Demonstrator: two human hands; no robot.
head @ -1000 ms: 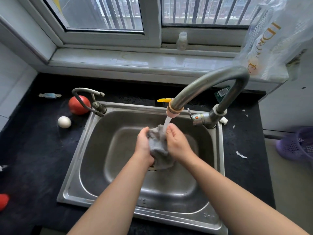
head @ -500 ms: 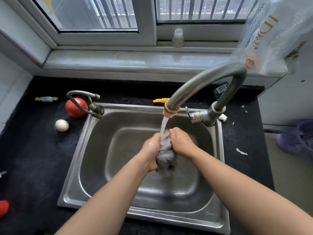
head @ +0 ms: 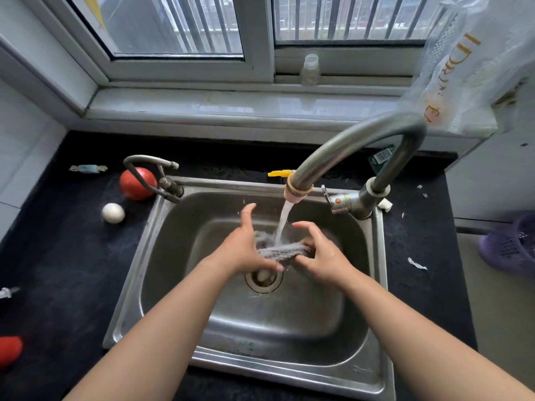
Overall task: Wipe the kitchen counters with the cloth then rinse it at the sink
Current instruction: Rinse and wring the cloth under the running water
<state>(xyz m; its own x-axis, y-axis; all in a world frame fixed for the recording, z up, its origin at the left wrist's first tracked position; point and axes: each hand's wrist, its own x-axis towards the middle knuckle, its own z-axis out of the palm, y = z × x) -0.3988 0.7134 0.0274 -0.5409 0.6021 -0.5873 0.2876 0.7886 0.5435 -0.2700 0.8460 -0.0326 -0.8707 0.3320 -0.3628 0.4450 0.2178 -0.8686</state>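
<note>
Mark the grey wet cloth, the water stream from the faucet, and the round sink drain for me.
Grey wet cloth (head: pixel 282 251): head view, middle of the bunched strip.
Water stream (head: pixel 285 215): head view, middle of the falling column.
Round sink drain (head: pixel 263 280): head view, its visible strainer centre.

1. The cloth (head: pixel 282 251) was grey with a ribbed weave.
2. The sink (head: pixel 173 285) was plain silver steel, and the counter (head: pixel 58 256) round it was black.
3. The tap (head: pixel 347 146) was dull grey with a pale pink tip.
4. At the left of the frame, the round fruit (head: pixel 136 183) was red and the small ball (head: pixel 113 213) was white.
5. At the right edge, the basket (head: pixel 512 244) was purple with a pattern of small holes.
6. At the upper right, the clear bag (head: pixel 463 68) bore gold letters.
</note>
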